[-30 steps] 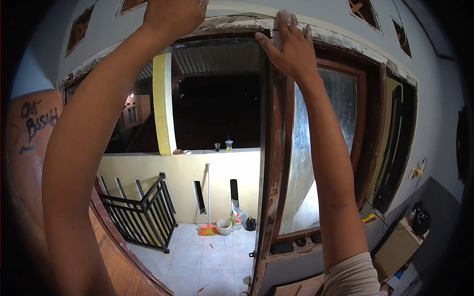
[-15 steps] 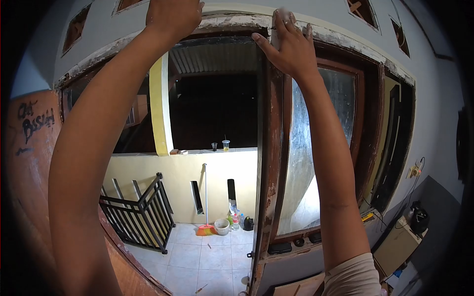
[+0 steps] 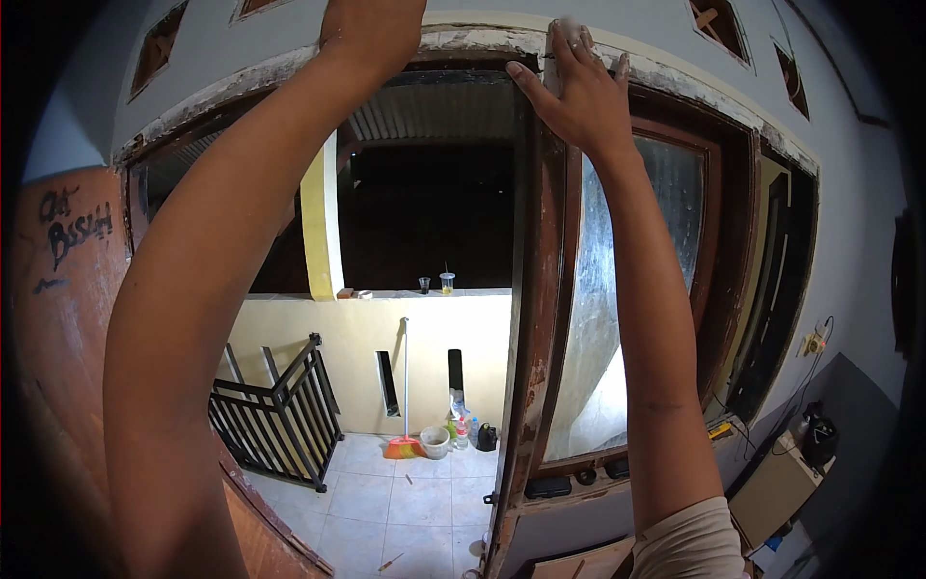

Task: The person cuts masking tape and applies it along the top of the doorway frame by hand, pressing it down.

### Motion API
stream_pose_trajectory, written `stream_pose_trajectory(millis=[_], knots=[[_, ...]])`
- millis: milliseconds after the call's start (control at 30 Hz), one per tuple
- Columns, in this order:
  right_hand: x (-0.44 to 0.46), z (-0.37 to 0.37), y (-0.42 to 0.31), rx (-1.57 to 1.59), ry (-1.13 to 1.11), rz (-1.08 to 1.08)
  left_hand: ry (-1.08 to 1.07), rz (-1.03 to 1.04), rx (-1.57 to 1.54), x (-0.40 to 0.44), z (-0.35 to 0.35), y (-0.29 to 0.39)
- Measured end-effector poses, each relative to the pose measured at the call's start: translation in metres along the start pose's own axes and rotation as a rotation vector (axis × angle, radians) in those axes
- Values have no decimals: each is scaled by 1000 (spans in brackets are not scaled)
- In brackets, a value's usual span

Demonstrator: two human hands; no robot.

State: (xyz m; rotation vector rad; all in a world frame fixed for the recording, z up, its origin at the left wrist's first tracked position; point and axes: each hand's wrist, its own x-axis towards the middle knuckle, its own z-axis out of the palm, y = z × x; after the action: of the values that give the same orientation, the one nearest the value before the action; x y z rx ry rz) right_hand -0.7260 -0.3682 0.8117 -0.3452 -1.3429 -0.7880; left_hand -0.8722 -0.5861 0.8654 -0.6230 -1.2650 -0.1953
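My right hand (image 3: 584, 92) lies spread against the chipped top of the brown door frame (image 3: 548, 193), at the corner above the window. White residue covers its fingertips, and the thumb points left. Up at the top edge, my left hand (image 3: 374, 37) is raised near the worn white lintel (image 3: 473, 41); its fingers are cut off by the picture edge, so what they hold, if anything, is hidden. The dusty glass pane (image 3: 598, 280) stands below my right hand, partly behind the forearm.
An orange door (image 3: 72, 318) with black writing stands at the left. Through the doorway are a black metal gate (image 3: 280, 415), a broom (image 3: 404, 448), a bucket (image 3: 435, 443) and bottles on the tiles. A cabinet (image 3: 776, 487) and cables are at the lower right.
My left hand and forearm have moved right along the lintel. My right hand keeps its place on the frame, fingers spread. The view has shifted slightly.
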Motion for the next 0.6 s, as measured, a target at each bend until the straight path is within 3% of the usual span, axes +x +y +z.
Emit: stream_pose_trajectory(millis=[600], knots=[[-3, 3, 1, 15, 13, 31, 125, 100, 28, 0, 23, 0]])
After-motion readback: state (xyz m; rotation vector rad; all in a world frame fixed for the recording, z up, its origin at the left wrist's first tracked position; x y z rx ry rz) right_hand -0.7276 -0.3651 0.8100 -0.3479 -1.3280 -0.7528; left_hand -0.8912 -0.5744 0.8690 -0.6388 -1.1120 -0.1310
